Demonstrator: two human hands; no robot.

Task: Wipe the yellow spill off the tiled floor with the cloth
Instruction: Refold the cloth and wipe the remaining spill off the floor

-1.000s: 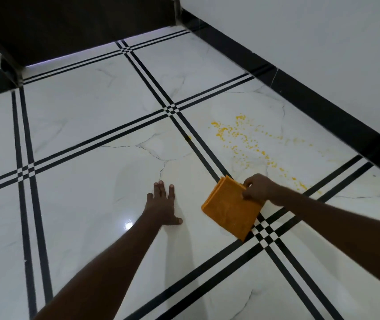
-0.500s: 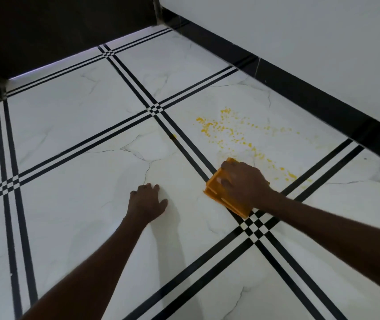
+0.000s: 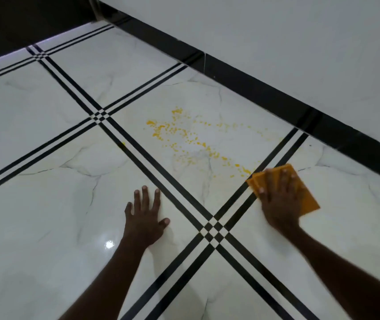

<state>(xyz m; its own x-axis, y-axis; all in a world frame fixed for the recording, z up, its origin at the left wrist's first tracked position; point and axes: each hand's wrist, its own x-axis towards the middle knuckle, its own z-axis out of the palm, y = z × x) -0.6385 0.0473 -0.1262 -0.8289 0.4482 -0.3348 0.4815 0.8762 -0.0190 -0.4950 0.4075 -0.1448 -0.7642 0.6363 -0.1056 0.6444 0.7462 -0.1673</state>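
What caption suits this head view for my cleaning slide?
Right hand presses orange cloth beside yellow spill; left hand braces on tiled floor.

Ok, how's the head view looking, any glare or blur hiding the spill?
Head view: dim overall; one small glare spot on the floor beside the left hand, away from the yellow spill. Right hand and cloth slightly motion-blurred; the wall line bows.

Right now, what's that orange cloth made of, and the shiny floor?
The cloth looks like soft folded fabric, maybe microfibre: matte, with layered edges under the right hand. The floor looks like glossy polished tile, marble-patterned: it mirrors a light and shows grey veins.
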